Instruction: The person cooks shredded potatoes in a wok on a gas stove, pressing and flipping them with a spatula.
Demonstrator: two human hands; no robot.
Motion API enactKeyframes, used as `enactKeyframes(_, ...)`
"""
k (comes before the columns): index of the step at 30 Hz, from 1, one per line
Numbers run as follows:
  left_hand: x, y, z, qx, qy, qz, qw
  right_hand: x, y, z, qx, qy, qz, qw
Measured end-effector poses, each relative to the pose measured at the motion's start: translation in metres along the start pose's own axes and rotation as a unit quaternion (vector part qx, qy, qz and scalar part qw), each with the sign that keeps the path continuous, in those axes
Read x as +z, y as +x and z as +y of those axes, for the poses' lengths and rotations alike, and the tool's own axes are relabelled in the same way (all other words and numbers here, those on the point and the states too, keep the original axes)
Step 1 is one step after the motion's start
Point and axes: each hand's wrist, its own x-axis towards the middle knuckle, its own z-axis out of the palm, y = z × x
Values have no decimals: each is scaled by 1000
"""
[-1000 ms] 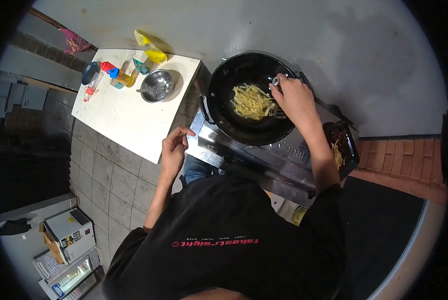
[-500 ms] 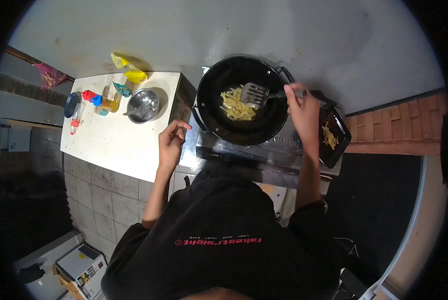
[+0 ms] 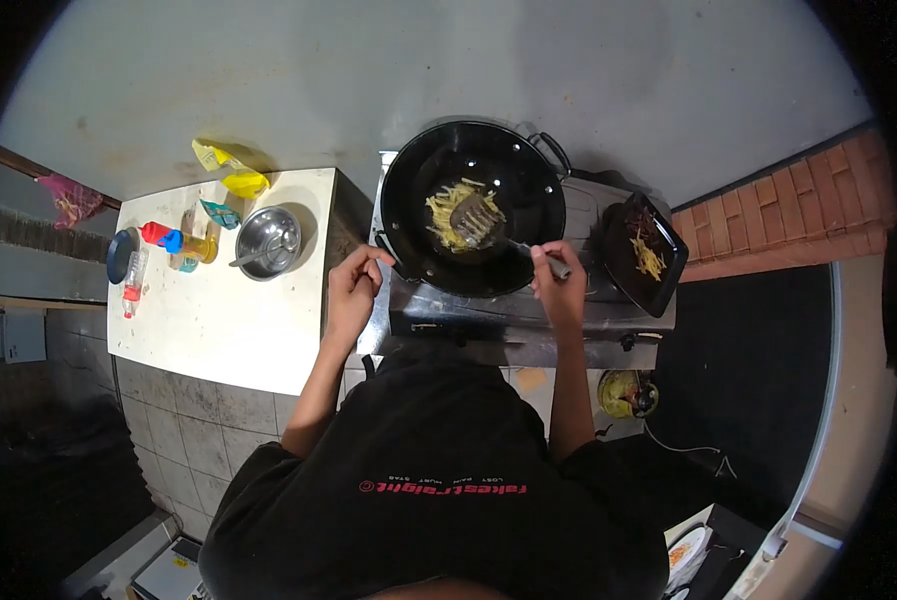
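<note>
A black wok [image 3: 528, 270] sits on the stove with pale yellow strips of food [image 3: 446, 212], like cut potatoes, in its middle. My right hand [image 3: 560, 285] is closed round the handle of a slotted spatula [image 3: 478, 220], whose blade lies over the strips. My left hand [image 3: 353, 290] is at the wok's left side, index finger stretched out to the left loop handle [image 3: 386, 250] and the other fingers curled loosely. Whether that fingertip touches the handle I cannot tell.
Right of the wok, a black tray [image 3: 668, 268] holds more strips and dark pieces. The steel stove [image 3: 608, 335] stands against the wall. On the white table [image 3: 218, 340] at left are a steel bowl [image 3: 268, 262] with a spoon, several bottles and a yellow packet [image 3: 243, 184].
My right hand and the spatula have come down toward me, and the blade has moved left over the strips. My left hand is now closer to the wok's handle. The view has shifted.
</note>
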Motion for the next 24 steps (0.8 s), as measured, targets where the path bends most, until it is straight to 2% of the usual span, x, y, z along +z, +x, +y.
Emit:
enactKeyframes(2, 2, 0, -1, -5, -10, -5, 1000, 0, 0, 1, -47, -78, -38, 995)
enactKeyframes(6, 6, -5, 5, -17, 6, 27, 999, 4, 0, -13, -40, -106, -65, 991)
enactKeyframes(8, 8, -10, 1, -4, -11, 50, 999, 6, 0, -24, 23, -88, -70, 993)
enactKeyframes(12, 19, -17, 5, -14, -3, 73, 997, -2, 17, -18, 46, -79, -76, 993)
enactKeyframes(15, 21, -22, 1, -19, 17, 48, 999, -7, 17, -20, -32, -99, -61, 993)
enactKeyframes(18, 18, -15, 0, -21, 15, 43, 999, -3, 6, -34, 11, -96, -22, 995)
enactKeyframes(20, 10, -7, -8, 11, 45, 33, 998, 3, -5, -34, 12, -79, -5, 997)
enactKeyframes(22, 6, 3, -14, 28, 35, 50, 998, 9, -12, -26, -27, -16, 15, 999)
enactKeyframes(24, 3, 9, -16, 25, 25, 48, 998, 13, -19, -19, -15, -3, 14, 1000)
